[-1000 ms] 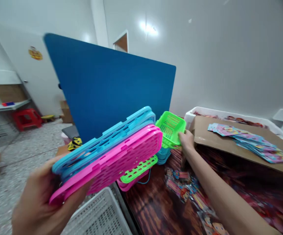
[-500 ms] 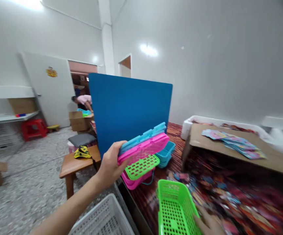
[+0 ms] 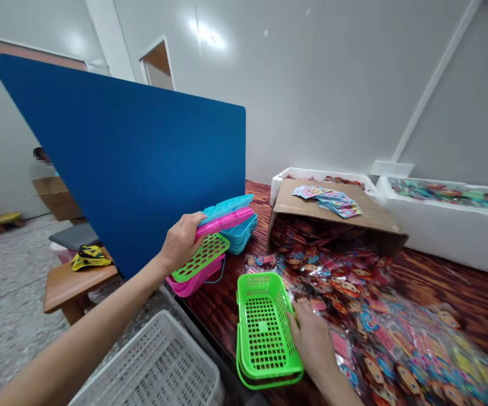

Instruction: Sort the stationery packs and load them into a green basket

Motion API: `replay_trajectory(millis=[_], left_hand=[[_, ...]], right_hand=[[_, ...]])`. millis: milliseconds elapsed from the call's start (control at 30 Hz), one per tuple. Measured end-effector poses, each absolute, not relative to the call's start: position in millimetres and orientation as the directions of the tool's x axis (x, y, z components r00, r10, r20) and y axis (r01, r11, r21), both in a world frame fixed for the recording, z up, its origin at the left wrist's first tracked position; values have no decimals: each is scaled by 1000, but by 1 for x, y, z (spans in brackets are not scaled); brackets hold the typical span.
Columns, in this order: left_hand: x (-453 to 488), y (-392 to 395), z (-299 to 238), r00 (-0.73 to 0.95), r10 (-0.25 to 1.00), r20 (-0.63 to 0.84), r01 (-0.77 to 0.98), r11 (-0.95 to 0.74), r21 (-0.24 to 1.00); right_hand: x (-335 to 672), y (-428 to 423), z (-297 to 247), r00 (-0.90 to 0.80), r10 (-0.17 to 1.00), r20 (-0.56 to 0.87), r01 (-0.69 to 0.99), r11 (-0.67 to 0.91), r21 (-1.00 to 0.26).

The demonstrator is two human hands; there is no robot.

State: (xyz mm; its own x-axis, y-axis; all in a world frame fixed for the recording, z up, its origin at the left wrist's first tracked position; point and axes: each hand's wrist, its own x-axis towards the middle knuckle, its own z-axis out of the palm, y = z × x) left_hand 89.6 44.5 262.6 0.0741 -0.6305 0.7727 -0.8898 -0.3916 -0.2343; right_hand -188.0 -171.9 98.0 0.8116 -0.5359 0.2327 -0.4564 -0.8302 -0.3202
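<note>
My left hand (image 3: 181, 241) is closed round the near end of a blue plastic lid (image 3: 228, 207) and a pink plastic lid (image 3: 225, 221), pressed flat together. Below them a green perforated lid (image 3: 200, 258) lies on a pink basket (image 3: 196, 282), with blue baskets (image 3: 240, 234) behind. My right hand (image 3: 311, 337) grips the right side of a bare-bottomed green plastic basket (image 3: 265, 324) at the table's edge; its thumb is partly hidden. Packaged items in clear film (image 3: 396, 349) lie heaped to the right of that hand.
A tipped cardboard box (image 3: 379, 217) spills more packets, with cards (image 3: 332, 201) on top. White foam boxes (image 3: 447, 225) stand behind. A blue panel (image 3: 142, 152) rises at the left, a grey crate (image 3: 155, 361) sits below the table edge, and a person is partly hidden behind the panel.
The view has swung to the right and down, showing more of the packets and foam boxes. Both hands keep hold of the same things, and the lids now appear more edge-on.
</note>
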Motion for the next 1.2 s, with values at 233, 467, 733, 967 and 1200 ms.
replay_trajectory(millis=[233, 467, 733, 967, 1200], left_hand=[[115, 31, 236, 149, -783, 604, -888, -375, -266], [92, 39, 196, 400, -836, 376, -825, -507, -250], [74, 41, 214, 652, -749, 121, -697, -654, -293], [0, 41, 203, 662, -677, 321, -750, -602, 276], [-106, 9, 120, 733, -675, -84, -181, -312, 933]], right_hand=[[-195, -176, 113, 805, -593, 30, -513, -720, -467], [-204, -185, 113, 780, -624, 43, -500, -664, -557], [-224, -189, 106, 732, -680, 47, -430, -515, -742], [-239, -194, 102, 716, -696, 52, -335, -407, -850], [-249, -185, 93, 735, -675, 60, -290, -394, -872]])
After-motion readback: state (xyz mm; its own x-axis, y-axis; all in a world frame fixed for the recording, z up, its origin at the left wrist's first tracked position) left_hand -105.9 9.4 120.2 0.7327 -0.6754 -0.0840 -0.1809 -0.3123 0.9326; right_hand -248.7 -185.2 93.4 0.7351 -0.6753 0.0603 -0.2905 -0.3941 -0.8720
